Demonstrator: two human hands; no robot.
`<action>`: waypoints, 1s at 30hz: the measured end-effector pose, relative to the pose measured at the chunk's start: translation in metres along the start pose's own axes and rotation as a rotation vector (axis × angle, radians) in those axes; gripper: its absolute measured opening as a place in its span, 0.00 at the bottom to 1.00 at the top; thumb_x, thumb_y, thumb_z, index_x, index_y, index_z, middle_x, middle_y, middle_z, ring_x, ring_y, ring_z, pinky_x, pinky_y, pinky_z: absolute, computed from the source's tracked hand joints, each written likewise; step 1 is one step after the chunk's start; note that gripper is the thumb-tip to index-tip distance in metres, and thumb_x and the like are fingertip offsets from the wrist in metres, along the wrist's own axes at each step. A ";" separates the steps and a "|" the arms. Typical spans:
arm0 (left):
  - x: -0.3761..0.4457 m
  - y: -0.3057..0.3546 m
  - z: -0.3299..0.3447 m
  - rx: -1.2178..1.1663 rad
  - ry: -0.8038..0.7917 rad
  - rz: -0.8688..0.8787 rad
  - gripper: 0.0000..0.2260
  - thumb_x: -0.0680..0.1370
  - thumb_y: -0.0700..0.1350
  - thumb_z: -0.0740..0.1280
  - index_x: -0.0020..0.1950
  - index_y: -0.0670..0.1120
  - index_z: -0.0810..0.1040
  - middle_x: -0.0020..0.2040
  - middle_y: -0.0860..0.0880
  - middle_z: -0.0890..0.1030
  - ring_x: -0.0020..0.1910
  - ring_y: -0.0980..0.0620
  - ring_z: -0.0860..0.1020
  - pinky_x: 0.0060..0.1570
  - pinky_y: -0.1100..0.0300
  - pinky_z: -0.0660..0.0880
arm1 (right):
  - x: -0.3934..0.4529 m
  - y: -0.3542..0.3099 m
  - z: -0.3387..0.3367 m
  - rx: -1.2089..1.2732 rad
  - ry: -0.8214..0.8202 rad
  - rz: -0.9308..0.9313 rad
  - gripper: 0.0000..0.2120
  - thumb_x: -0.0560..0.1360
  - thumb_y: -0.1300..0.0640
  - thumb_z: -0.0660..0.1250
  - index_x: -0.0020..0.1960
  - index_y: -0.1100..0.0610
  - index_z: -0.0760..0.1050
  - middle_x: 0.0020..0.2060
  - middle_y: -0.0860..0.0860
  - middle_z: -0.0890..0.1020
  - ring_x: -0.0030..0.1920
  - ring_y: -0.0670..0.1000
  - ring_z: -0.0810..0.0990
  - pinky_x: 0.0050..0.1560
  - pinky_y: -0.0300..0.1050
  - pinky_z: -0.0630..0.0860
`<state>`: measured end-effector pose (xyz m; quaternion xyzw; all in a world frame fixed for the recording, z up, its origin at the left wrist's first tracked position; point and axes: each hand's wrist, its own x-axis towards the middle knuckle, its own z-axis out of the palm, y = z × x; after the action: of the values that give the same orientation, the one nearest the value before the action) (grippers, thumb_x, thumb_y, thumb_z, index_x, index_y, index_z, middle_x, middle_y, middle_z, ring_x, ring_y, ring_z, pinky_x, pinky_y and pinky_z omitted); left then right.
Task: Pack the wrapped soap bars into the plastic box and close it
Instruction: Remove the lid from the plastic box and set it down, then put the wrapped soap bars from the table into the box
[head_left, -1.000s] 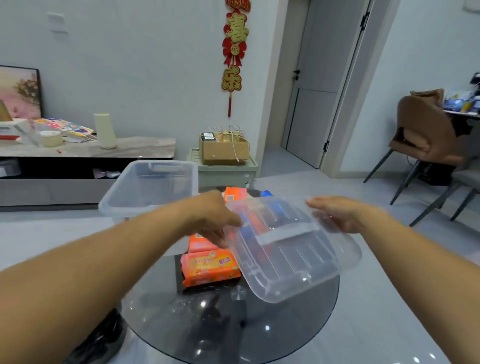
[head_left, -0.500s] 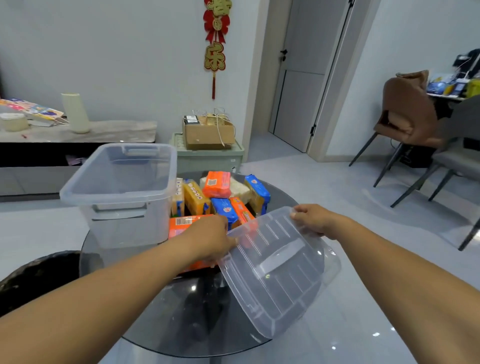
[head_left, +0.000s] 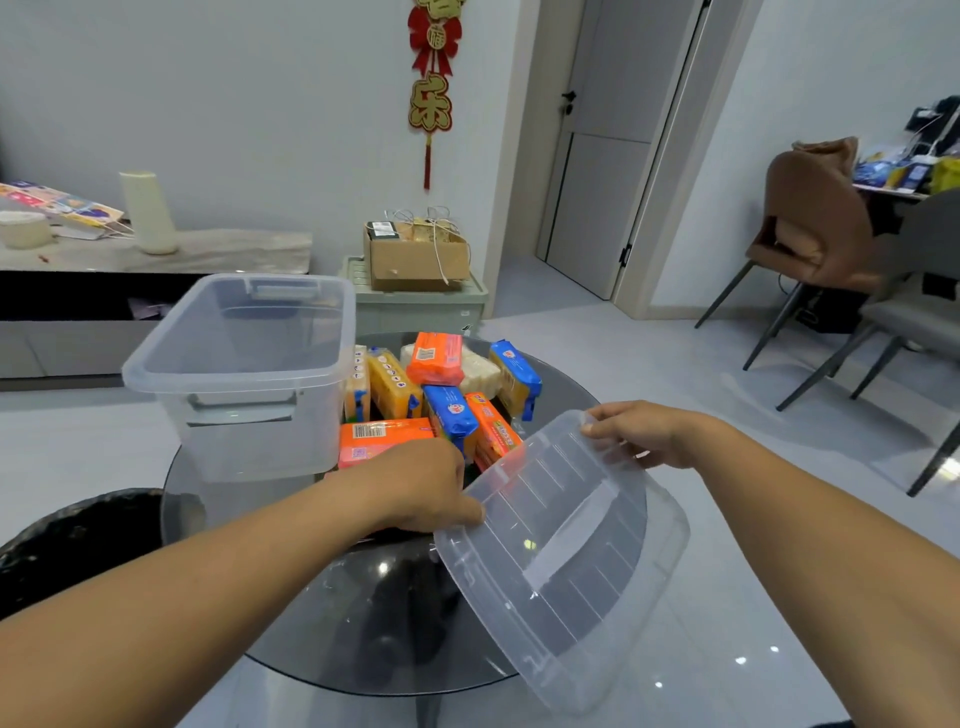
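An empty clear plastic box (head_left: 236, 384) stands open on the left part of a round dark glass table (head_left: 358, 618). Right of it lie several wrapped soap bars (head_left: 447, 395) in orange, yellow, blue and white wrappers. Both hands hold the clear lid (head_left: 566, 551), which tilts down over the table's right front edge. My left hand (head_left: 426, 488) grips the lid's near left edge. My right hand (head_left: 644, 431) pinches its far corner.
A dark round object (head_left: 67, 540) sits low at the left of the table. Behind the table are a green cabinet with a cardboard box (head_left: 415, 254), a long low sideboard (head_left: 150, 254) at left, and chairs (head_left: 815, 228) at right.
The lid has come down and to the right, off the soap bars and toward the table's right edge. The camera has tipped down, so box and bars sit higher in view.
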<state>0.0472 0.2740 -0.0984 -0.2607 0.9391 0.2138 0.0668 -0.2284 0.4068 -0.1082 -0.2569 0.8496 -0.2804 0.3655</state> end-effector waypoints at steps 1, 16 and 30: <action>0.000 0.001 0.001 0.005 -0.024 0.004 0.19 0.71 0.59 0.70 0.47 0.43 0.81 0.43 0.45 0.82 0.37 0.52 0.75 0.38 0.58 0.72 | 0.000 -0.003 0.000 -0.002 0.005 0.007 0.09 0.79 0.49 0.69 0.59 0.46 0.81 0.49 0.51 0.82 0.46 0.52 0.79 0.52 0.48 0.76; 0.015 0.004 0.003 0.057 -0.107 -0.042 0.14 0.68 0.55 0.69 0.43 0.44 0.83 0.38 0.47 0.81 0.37 0.51 0.76 0.37 0.58 0.73 | 0.015 -0.007 0.005 -0.185 0.101 0.236 0.10 0.73 0.55 0.67 0.52 0.57 0.78 0.49 0.54 0.82 0.41 0.54 0.80 0.46 0.46 0.77; 0.033 -0.015 0.053 0.421 0.190 0.683 0.16 0.78 0.42 0.61 0.66 0.49 0.75 0.66 0.48 0.74 0.64 0.47 0.72 0.63 0.52 0.71 | 0.054 -0.008 0.075 -0.066 0.432 -0.175 0.14 0.76 0.51 0.70 0.62 0.44 0.82 0.59 0.48 0.84 0.61 0.54 0.81 0.67 0.56 0.74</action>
<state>0.0270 0.2701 -0.1589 0.0668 0.9968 0.0019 -0.0433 -0.2017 0.3445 -0.1715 -0.2755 0.8912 -0.3317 0.1410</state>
